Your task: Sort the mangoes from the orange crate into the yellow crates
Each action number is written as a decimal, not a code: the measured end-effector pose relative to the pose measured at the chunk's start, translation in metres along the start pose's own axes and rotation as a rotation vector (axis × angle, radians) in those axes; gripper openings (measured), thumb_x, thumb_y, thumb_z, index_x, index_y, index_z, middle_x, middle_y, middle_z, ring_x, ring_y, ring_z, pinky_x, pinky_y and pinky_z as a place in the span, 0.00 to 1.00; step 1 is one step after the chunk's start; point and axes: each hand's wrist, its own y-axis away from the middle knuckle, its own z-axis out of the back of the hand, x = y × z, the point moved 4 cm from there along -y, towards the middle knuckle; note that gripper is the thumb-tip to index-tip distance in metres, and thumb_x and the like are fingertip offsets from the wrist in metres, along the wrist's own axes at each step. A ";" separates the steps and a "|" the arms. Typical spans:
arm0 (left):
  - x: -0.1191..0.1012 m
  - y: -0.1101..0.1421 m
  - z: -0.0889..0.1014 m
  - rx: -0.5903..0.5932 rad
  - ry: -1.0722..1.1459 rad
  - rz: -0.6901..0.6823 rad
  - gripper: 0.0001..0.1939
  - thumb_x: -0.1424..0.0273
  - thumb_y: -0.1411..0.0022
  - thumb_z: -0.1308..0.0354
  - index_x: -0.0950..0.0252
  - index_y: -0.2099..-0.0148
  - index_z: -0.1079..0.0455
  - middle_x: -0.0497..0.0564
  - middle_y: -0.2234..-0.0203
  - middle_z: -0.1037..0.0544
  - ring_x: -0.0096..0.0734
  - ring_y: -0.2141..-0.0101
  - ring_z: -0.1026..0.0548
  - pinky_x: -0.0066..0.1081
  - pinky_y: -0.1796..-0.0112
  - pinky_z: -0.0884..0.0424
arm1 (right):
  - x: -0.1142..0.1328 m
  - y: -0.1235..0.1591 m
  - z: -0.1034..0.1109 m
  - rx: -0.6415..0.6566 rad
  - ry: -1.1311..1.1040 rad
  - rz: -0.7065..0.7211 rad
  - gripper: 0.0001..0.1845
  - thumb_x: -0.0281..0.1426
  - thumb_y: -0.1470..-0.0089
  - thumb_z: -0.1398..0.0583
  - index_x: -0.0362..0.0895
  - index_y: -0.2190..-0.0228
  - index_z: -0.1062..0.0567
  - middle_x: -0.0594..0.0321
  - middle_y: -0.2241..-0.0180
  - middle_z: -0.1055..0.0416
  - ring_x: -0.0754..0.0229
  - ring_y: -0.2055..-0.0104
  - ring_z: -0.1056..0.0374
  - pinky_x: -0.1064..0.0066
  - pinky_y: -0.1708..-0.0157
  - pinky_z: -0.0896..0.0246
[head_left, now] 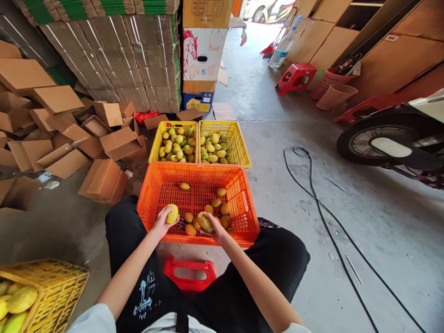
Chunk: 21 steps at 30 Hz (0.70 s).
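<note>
My left hand (161, 226) is closed round a yellow oval fruit (171, 214), over the near left part of an orange plastic crate (194, 238). A larger, brownish-yellow oval fruit (205, 222) is in the grip of my right hand (218, 231), at the crate's near side. Inside the crate, several orange-yellow fruits (225, 209) lie mostly on the right, partly hidden by my right hand. One single yellow fruit (184, 186) rests near the far wall. The exact kind of fruit is hard to tell.
Two yellow crates (248, 159) of green-yellow fruit stand beyond the orange one. Another yellow crate (65, 286) sits at the lower left. Cardboard boxes (100, 178) lie heaped on the left. A black cable (321, 208) and a motorcycle wheel (364, 141) are on the right.
</note>
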 end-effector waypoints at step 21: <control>0.003 0.003 -0.009 0.090 0.076 0.097 0.16 0.69 0.36 0.52 0.70 0.49 0.32 0.59 0.67 0.22 0.43 0.68 0.19 0.39 0.68 0.23 | 0.006 0.002 -0.002 -0.001 0.026 0.113 0.17 0.44 0.48 0.36 0.47 0.62 0.30 0.64 0.71 0.26 0.60 0.72 0.27 0.73 0.76 0.33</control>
